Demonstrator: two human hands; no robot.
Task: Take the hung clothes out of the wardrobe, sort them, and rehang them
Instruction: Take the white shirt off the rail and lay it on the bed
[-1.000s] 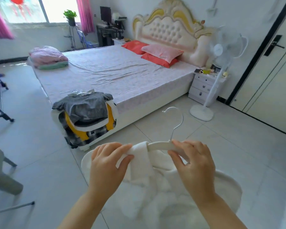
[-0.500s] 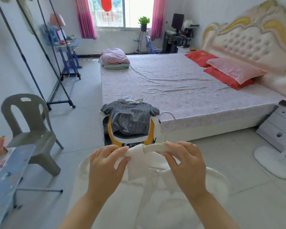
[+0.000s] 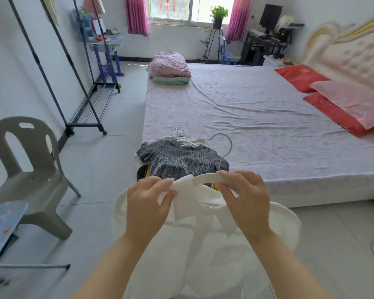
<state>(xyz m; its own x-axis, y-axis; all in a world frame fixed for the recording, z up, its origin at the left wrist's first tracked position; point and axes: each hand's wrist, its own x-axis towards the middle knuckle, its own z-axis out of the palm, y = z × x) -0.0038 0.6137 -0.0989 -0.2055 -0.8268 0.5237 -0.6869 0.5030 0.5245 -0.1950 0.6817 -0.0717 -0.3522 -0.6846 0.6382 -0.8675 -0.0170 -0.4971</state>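
Your left hand pinches the white garment; your right hand is closed on its white hanger, both held over the tiled floor. Ahead, a clothes pile rests on the bed corner; an empty garment rack stands left.

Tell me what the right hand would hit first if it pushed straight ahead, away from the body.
Probably the pile of clothes at the bed's near corner, grey top uppermost. The right hand, gripping the white hanger, sits just before it; depth is unclear.
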